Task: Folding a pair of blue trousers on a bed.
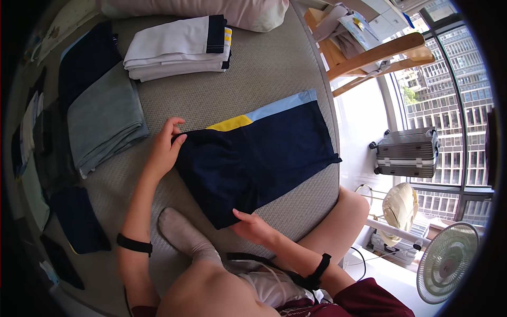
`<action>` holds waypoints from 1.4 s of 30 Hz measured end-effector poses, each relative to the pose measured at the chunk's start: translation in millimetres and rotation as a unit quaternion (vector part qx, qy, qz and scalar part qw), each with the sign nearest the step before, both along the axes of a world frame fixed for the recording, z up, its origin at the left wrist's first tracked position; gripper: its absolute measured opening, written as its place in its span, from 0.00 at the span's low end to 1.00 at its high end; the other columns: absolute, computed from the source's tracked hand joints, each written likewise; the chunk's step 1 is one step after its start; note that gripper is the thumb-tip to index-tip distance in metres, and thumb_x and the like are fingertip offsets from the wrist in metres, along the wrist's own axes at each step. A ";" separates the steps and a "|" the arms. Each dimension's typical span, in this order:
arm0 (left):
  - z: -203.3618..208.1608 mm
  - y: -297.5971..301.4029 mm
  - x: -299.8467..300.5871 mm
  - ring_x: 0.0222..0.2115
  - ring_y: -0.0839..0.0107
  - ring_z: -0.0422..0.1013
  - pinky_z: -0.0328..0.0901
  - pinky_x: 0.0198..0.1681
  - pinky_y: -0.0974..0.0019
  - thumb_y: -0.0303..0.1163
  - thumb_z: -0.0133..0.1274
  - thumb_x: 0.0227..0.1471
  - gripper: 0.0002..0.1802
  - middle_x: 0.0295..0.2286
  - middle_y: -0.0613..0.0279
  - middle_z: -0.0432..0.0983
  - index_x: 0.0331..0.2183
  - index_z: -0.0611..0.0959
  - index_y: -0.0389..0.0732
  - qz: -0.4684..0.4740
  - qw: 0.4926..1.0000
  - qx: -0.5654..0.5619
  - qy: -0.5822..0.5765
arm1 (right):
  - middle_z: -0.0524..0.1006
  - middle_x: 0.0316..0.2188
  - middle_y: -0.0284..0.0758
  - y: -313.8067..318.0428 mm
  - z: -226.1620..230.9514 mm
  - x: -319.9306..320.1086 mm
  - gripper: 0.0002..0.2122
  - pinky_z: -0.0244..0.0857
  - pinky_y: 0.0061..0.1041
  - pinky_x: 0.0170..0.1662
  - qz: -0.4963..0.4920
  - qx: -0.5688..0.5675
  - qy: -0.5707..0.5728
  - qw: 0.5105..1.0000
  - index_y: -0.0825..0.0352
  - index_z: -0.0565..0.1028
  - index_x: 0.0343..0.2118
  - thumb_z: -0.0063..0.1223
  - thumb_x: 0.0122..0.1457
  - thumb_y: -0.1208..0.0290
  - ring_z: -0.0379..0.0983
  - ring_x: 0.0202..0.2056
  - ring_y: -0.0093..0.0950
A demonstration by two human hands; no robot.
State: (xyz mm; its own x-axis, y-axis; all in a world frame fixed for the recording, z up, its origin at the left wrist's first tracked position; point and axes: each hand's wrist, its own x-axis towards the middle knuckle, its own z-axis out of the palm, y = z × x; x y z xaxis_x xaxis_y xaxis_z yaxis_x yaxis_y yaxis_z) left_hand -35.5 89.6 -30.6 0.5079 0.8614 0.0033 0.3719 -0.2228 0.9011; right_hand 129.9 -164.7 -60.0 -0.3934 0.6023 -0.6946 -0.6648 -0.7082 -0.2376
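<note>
Navy shorts (280, 142) with a yellow and light blue side panel lie spread on the grey woven mattress (269, 71), in front of me. My left hand (168, 145) pinches their left upper corner between thumb and fingers. At the near lower corner my right hand (254, 226) grips the edge, thumb on top and the other fingers partly hidden beneath the cloth. Soft creases run across the middle of the shorts.
Folded white garments (177, 50) sit in a stack at the far left, beside folded grey trousers (108, 119). Another navy folded piece (79, 219) lies left of my arm. Right of the bed stand a wooden chair (375, 55), a suitcase (406, 153) and a fan (448, 263).
</note>
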 end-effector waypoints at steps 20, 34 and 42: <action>8.5 -148.0 25.7 0.60 0.41 0.36 0.41 0.55 0.32 0.56 0.59 0.35 0.44 0.61 0.57 0.38 0.55 0.57 0.81 -0.262 0.904 0.218 0.258 | 0.74 0.25 0.30 23.0 56.3 54.3 0.05 0.66 0.36 0.44 -0.172 -0.111 -0.171 0.964 0.57 0.67 0.31 0.51 0.58 0.66 0.73 0.33 0.33; 5.1 -151.1 12.1 0.60 0.38 0.33 0.34 0.54 0.29 0.58 0.57 0.37 0.40 0.61 0.53 0.36 0.54 0.60 0.82 -0.255 0.912 0.228 0.227 | 0.74 0.35 0.40 43.1 64.4 70.1 0.25 0.64 0.21 0.30 -0.140 -0.080 -0.420 0.893 0.71 0.63 0.49 0.57 0.52 0.62 0.75 0.27 0.27; 21.2 -146.1 32.8 0.61 0.41 0.33 0.32 0.53 0.27 0.59 0.56 0.37 0.39 0.61 0.57 0.41 0.54 0.62 0.78 -0.313 0.903 0.218 0.200 | 0.74 0.29 0.34 41.4 72.5 81.8 0.20 0.64 0.18 0.27 -0.041 0.025 -0.509 0.859 0.68 0.61 0.47 0.54 0.54 0.70 0.73 0.23 0.23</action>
State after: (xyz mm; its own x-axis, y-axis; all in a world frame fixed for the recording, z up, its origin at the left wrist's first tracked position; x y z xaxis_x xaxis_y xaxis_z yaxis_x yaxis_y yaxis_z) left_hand -2.6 -56.5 -9.4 0.9300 0.3671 -0.0189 0.3269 -0.8024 0.4992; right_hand 211.8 -123.3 12.5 0.4487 0.6375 -0.6264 -0.1422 -0.6410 -0.7543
